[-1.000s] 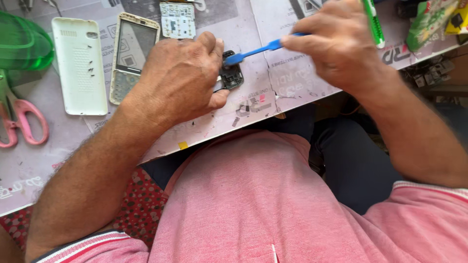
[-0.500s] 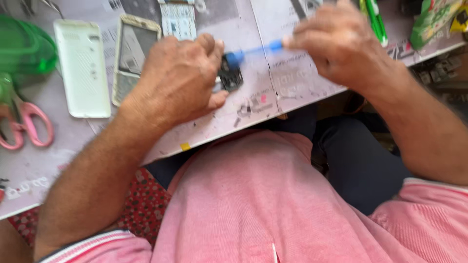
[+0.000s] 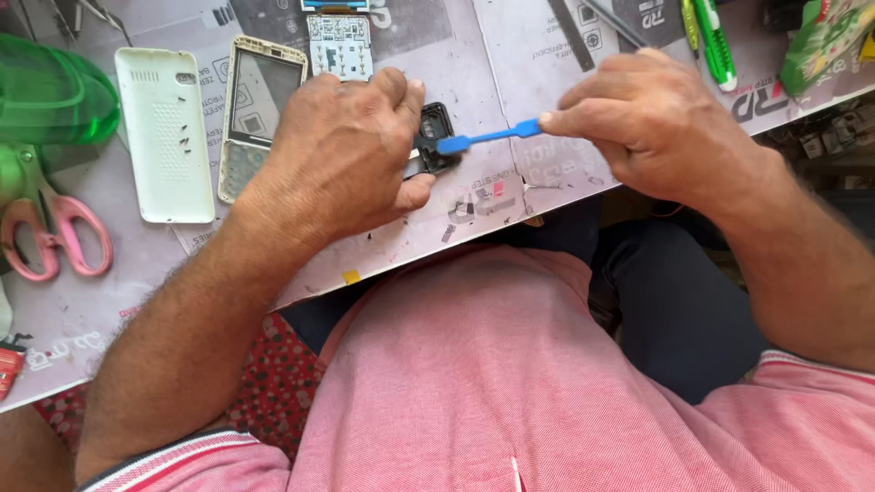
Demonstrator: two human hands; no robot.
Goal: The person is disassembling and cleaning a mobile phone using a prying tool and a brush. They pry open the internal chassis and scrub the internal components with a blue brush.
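1. Our left hand [image 3: 342,150] is curled down over a small black phone part [image 3: 435,137], thumb underneath and fingers on top, pinning it just above the worktop [image 3: 428,55].
2. Our right hand [image 3: 656,123] is closed in a pinch on a blue plastic pry tool [image 3: 488,138], holding its far end between thumb and fingertips.
3. The tool's flat tip is right on the black part, touching its near edge beside our left thumb.
4. To the left of the left hand lies a pale phone frame [image 3: 258,114] with a screen opening, and next to that a white back cover [image 3: 165,135], flat, with a few tiny dark screws on it.
5. Above the left hand sits a small circuit board [image 3: 339,46].
6. Far left we see pink-handled scissors [image 3: 56,239] below a green translucent container [image 3: 50,91].
7. Top right, a green pen-like tool [image 3: 714,41] rests well apart from the right hand.
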